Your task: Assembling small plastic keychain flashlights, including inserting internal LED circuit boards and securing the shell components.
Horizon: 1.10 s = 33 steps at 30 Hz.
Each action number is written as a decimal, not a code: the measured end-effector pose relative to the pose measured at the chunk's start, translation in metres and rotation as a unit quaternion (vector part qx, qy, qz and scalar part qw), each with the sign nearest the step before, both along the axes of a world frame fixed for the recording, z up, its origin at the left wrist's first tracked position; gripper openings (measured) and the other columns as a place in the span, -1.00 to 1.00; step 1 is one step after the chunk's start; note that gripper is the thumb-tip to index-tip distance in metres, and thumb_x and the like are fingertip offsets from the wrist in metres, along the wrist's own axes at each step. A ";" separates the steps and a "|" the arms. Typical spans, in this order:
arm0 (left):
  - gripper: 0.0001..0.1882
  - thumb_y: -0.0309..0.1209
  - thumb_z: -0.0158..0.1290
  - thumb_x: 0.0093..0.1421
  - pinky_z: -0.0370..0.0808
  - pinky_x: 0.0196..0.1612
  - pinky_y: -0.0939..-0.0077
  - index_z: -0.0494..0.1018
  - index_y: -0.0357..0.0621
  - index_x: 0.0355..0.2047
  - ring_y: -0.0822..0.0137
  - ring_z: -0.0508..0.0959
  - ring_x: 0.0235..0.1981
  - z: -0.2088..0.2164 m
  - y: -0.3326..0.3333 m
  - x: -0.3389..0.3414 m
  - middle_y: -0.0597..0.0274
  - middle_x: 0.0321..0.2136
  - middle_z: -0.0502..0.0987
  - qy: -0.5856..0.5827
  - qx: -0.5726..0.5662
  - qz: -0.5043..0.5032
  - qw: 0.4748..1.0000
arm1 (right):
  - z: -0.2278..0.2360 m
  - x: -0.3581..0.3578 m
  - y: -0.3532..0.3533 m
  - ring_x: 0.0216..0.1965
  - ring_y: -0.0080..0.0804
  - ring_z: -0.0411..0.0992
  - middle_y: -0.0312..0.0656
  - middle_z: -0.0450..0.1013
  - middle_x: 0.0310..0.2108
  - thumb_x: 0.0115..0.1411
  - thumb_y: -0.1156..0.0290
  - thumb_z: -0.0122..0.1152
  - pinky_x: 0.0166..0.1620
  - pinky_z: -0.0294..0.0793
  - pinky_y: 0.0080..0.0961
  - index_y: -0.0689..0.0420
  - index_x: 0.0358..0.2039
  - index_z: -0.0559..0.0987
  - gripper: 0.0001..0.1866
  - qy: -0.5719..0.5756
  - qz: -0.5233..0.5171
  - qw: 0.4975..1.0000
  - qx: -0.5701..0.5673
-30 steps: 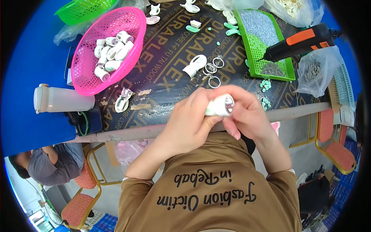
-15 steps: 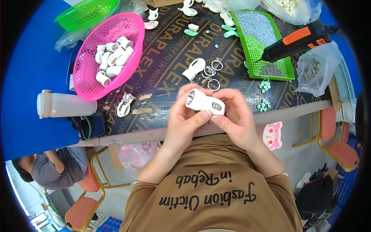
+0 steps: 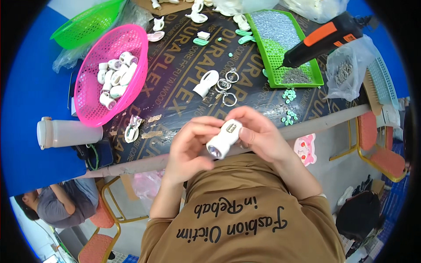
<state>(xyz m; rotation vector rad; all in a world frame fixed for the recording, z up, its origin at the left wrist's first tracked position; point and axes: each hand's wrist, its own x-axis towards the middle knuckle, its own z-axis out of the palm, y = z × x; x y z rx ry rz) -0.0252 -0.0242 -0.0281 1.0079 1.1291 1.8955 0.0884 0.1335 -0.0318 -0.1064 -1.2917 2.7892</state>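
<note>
A small white flashlight (image 3: 224, 139) is in my right hand (image 3: 258, 133), its lens pointing down and left toward me and a small dark slot in its upper side. The right thumb presses its side; the other fingers curl behind it. My left hand (image 3: 186, 147) is open beside it, thumb spread away from the lens and fingertips close to the body; whether they touch it I cannot tell. Beyond my hands lie another white flashlight shell (image 3: 206, 83) with a loop-shaped end and several metal key rings (image 3: 229, 99).
A pink basket (image 3: 142, 74) of white flashlights stands left, near a white bottle (image 3: 70, 133). On the right, an orange-black electric screwdriver (image 3: 315, 38) overlies a green tray (image 3: 319, 82) of small metal parts. Small mint-green pieces (image 3: 288, 117) lie near the table edge.
The flashlight has been turned from lens up-left to lens down toward me. My left hand has loosened from it, its thumb moving away, while the right hand keeps hold.
</note>
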 end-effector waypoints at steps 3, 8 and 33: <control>-0.43 -0.31 0.23 -0.10 0.32 -0.15 0.46 0.37 -0.18 -0.05 0.33 0.33 -0.25 0.010 -0.007 -0.002 0.14 -0.14 0.22 0.170 -0.043 0.010 0.984 | -0.007 -0.001 -0.007 -0.30 -0.66 0.35 -0.29 0.37 -0.24 0.24 0.30 -0.05 -0.30 0.34 -0.77 0.21 -0.05 0.33 -0.67 -0.041 0.100 0.982 -0.154; -0.81 -0.29 0.10 -0.01 0.25 -0.21 0.44 0.55 0.03 -0.35 0.24 0.27 -0.25 0.027 -0.010 -0.007 0.22 -0.30 0.34 0.453 -0.030 0.035 0.890 | -0.002 -0.012 -0.027 -0.33 -0.69 0.35 -0.34 0.36 -0.33 0.27 0.32 -0.09 -0.33 0.35 -0.74 0.15 -0.19 0.35 -0.80 -0.070 0.126 0.985 -0.096; -0.68 -0.48 0.17 -0.07 0.42 -0.31 0.44 0.43 -0.16 -0.24 0.14 0.47 -0.35 0.021 -0.009 0.000 0.09 -0.32 0.40 0.418 -0.216 0.182 0.863 | 0.014 -0.210 0.056 -0.34 -0.16 0.47 -0.07 0.45 -0.43 -0.01 0.53 0.02 -0.34 0.48 -0.36 0.25 -0.39 0.42 -0.87 -0.019 -0.076 0.404 0.911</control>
